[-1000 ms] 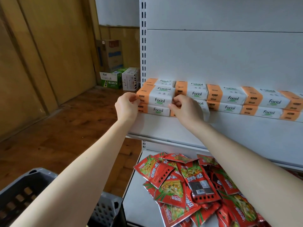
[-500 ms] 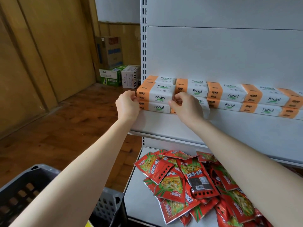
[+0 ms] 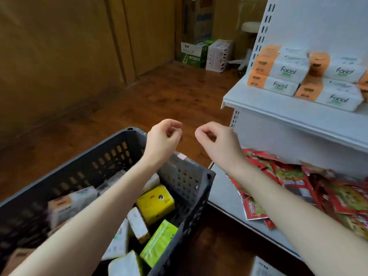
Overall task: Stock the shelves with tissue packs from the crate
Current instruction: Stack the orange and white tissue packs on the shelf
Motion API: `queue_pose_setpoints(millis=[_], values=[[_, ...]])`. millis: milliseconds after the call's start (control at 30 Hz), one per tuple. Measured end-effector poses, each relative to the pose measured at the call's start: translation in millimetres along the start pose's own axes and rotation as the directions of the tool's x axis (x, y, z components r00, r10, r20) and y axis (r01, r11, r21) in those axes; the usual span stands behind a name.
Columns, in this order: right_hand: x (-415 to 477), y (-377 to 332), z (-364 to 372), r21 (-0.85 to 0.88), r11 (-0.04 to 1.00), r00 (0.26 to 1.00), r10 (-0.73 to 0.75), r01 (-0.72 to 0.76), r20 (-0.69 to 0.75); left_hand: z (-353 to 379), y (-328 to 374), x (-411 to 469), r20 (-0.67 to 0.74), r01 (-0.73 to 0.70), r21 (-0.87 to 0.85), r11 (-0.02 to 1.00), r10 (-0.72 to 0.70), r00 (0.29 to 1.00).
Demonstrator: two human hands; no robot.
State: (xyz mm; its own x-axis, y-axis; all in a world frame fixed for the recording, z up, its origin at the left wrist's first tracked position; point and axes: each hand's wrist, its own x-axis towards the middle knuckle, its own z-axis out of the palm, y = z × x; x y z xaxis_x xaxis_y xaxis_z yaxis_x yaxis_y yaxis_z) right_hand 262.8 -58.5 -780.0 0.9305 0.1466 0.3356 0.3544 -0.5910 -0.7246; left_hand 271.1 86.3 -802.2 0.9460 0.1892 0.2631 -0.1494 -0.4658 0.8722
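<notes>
**Shelf unit** (image 3: 278, 116), white metal, right of frame: the upper board is carrying two tiers of orange-and-white "Facial" tissue packs (image 3: 286, 71). The lower board is holding a heap of red snack sachets (image 3: 294, 182).

**Crate** (image 3: 185, 176), dark grey with slotted walls, lower left: it is sitting just beside the lower board and holding the unstocked goods. These are white packs (image 3: 137, 224), a yellow pack (image 3: 155, 204) and a green pack (image 3: 159, 242), all lying loose at mixed angles.

**Handling, judged:** the packs are looking light, soft and squashy under slick film. A grip across the short sides, thumb opposing fingers, is likely serving best, with pressure kept gentle to avoid crushing.

**Left hand** (image 3: 162, 140), centre frame: it is hovering above the crate's far corner, fingers loosely curled, gripping nothing.

**Right hand** (image 3: 217, 142): it is hovering level with the left, between crate and shelf, likewise loosely curled and empty.
</notes>
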Motion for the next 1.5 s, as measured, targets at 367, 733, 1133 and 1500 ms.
queue_pose_setpoints(millis=[367,733,1133,1500], values=[[-36,-3,179,-0.267,0.963,0.721,0.216,-0.046,0.658,-82,-170,-66,0.134,0.382,0.463,0.8,-0.489,0.862],[-52,21,213,-0.53,0.848,0.435,0.466,0.029,0.77,-23,-215,-84,0.238,0.217,0.806,0.551,-0.636,0.734],[-38,13,163,-0.331,0.925,0.731,0.357,-0.188,0.581,-86,-156,-49,0.188,0.715,0.015,0.699,-0.704,0.685],[-29,-11,63,0.218,0.94,0.963,0.243,-0.263,0.114,-74,-45,-35,0.06,0.466,-0.585,0.664,-0.538,0.841]])
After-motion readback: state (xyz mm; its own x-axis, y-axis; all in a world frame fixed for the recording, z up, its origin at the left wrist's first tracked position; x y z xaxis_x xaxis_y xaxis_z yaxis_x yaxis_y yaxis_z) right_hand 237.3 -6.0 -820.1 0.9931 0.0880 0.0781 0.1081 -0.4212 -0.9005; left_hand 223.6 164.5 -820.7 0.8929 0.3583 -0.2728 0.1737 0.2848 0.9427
